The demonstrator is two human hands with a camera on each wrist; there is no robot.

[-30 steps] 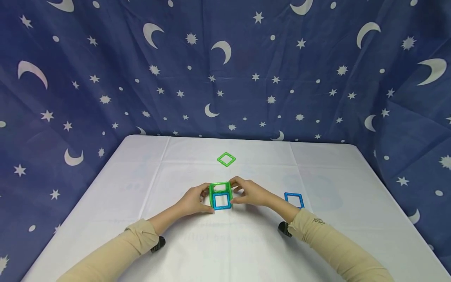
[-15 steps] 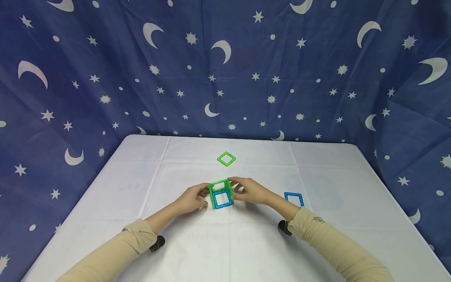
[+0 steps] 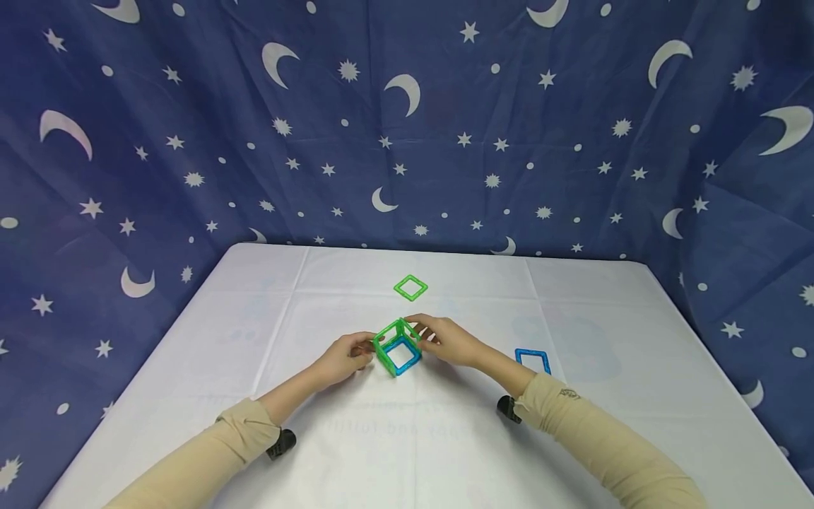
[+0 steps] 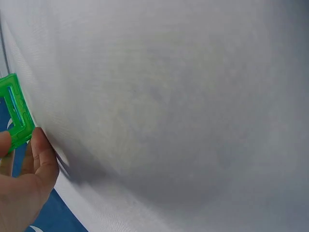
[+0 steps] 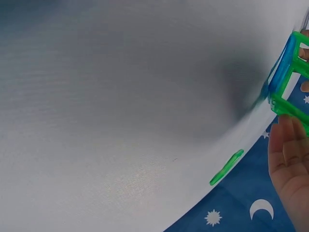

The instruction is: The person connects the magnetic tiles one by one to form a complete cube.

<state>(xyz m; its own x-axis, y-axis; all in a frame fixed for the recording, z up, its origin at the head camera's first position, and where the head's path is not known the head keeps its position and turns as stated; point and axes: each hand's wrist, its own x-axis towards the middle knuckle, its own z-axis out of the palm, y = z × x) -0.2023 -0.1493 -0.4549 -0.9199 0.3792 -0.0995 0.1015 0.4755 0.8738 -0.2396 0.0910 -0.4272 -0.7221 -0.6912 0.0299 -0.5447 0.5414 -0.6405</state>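
Note:
An open box of green and blue square magnetic tile frames (image 3: 385, 359) stands at an angle in mid-table, one corner towards me. My left hand (image 3: 340, 360) touches its left corner with the index fingertip, the thumb off the box. In the left wrist view, that hand's fingertips (image 4: 42, 140) are right at a green tile (image 4: 20, 126). My right hand (image 3: 451, 343) holds the box's right side, index finger at the back corner and thumb at the near one. In the right wrist view, its fingertips (image 5: 285, 123) meet the green edge beside a blue tile (image 5: 282, 67).
A loose green square tile (image 3: 411, 288) lies flat behind the box. To the right lies a blue square tile (image 3: 533, 360), partly hidden by the right forearm. A white cloth covers the table (image 3: 356, 452), with a blue star-and-moon curtain (image 3: 445, 184) behind.
The box has turned counterclockwise as seen from above, from facing me squarely to a corner facing me. My left thumb has come off it and drawn back left. The loose tiles have stayed put.

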